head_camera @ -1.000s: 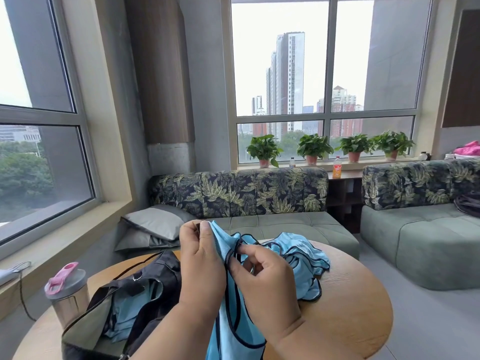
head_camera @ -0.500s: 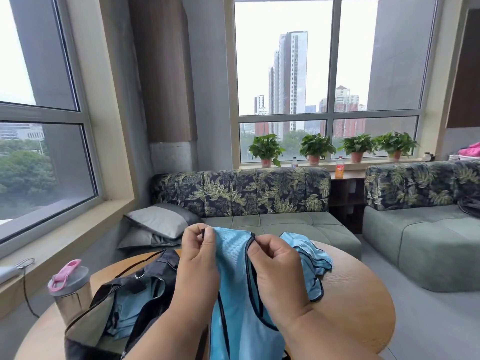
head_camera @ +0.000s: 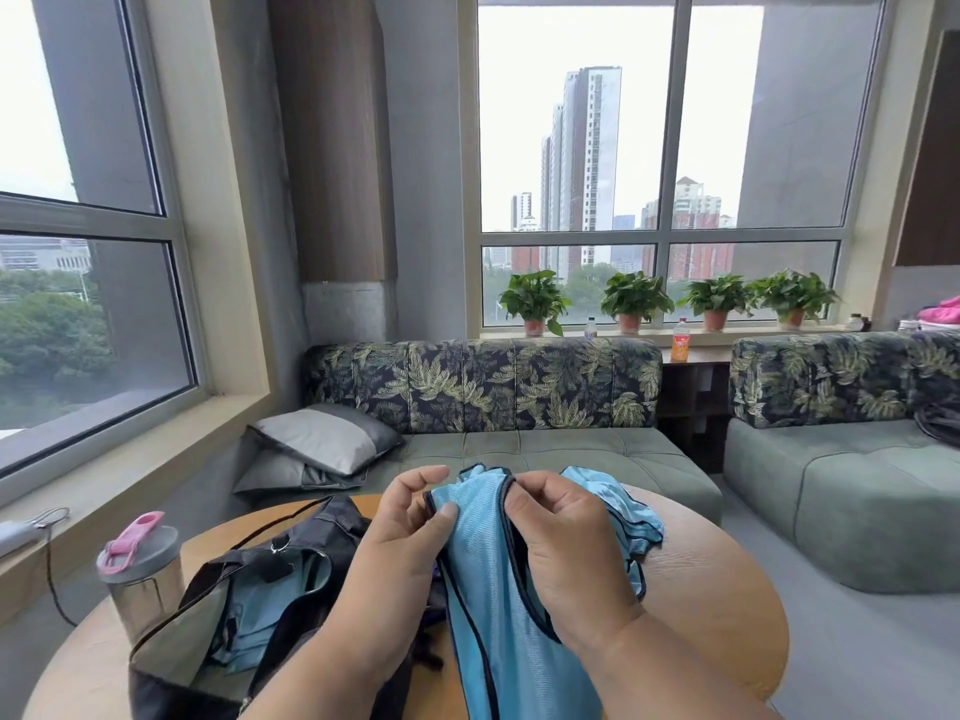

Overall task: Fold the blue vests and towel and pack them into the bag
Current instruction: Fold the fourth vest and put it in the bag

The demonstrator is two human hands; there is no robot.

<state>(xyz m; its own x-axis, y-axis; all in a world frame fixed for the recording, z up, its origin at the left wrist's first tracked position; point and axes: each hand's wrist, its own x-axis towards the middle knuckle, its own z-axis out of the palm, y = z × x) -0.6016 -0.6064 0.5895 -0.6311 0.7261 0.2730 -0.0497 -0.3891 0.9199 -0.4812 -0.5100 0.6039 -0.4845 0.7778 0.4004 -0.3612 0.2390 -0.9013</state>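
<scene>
A light blue vest (head_camera: 488, 574) with dark trim hangs in front of me over the round wooden table (head_camera: 711, 589). My left hand (head_camera: 405, 532) pinches its top left edge with the thumb. My right hand (head_camera: 566, 543) grips the top right edge, fingers curled over the trim. More crumpled blue vest fabric (head_camera: 623, 517) lies on the table behind my right hand. A dark open bag (head_camera: 260, 595) sits at the left, with folded blue cloth (head_camera: 260, 615) inside it.
A metal bottle (head_camera: 143, 574) with a pink-looped lid stands left of the bag. Green sofas (head_camera: 545, 444) with leaf-print backs ring the table's far side. Grey cushions (head_camera: 322, 449) lie at the sofa's left end. Potted plants line the window sill.
Both hands have shifted along the vest's top edge and spread it wider. The left hand's fingers have loosened from a tight fist into a thumb pinch.
</scene>
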